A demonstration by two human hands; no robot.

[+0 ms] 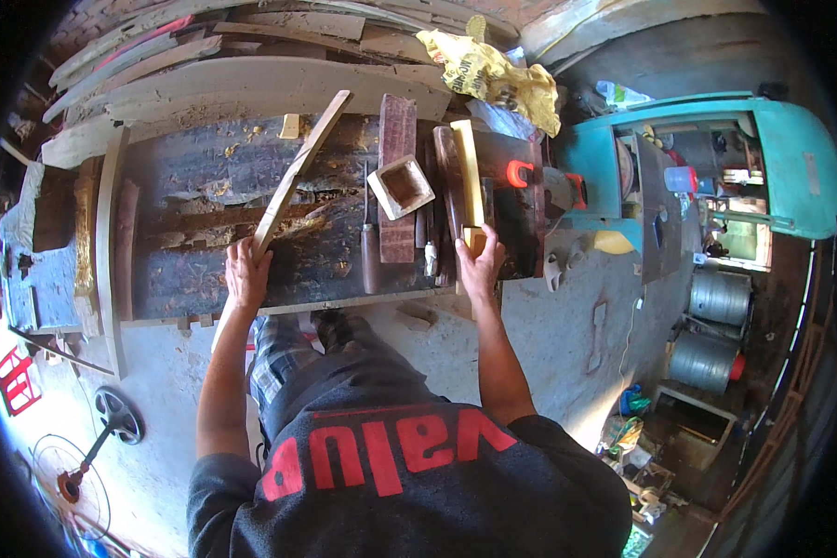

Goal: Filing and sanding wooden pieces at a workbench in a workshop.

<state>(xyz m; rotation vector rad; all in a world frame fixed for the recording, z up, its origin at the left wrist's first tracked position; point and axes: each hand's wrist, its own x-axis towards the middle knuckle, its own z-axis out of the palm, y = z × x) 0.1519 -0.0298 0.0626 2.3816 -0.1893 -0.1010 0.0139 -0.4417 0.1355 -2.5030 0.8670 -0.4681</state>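
At the near edge of the dark workbench [205, 177], my left hand [245, 272] is closed round the lower end of a long pale wooden strip [302, 167]. The strip slants away to the right across the boards. Further right, my right hand [480, 265] pinches a small wooden block [474, 241] at the foot of a yellowish wooden bar [467, 167]; whether the two are joined I cannot tell. A dark brown wooden bar [447, 172] lies alongside. Between my hands are a reddish-brown plank [397, 121], a hollow square wooden box [388, 197] on it, and a dark-handled chisel [370, 256].
Long boards [251, 84] are stacked behind the bench. A yellow bag [493, 70] lies at the far right corner, near an orange-handled tool [520, 173]. A teal machine [795, 167] stands to the right, with metal drums [702, 361] nearer. Upright planks [110, 232] lean at the left.
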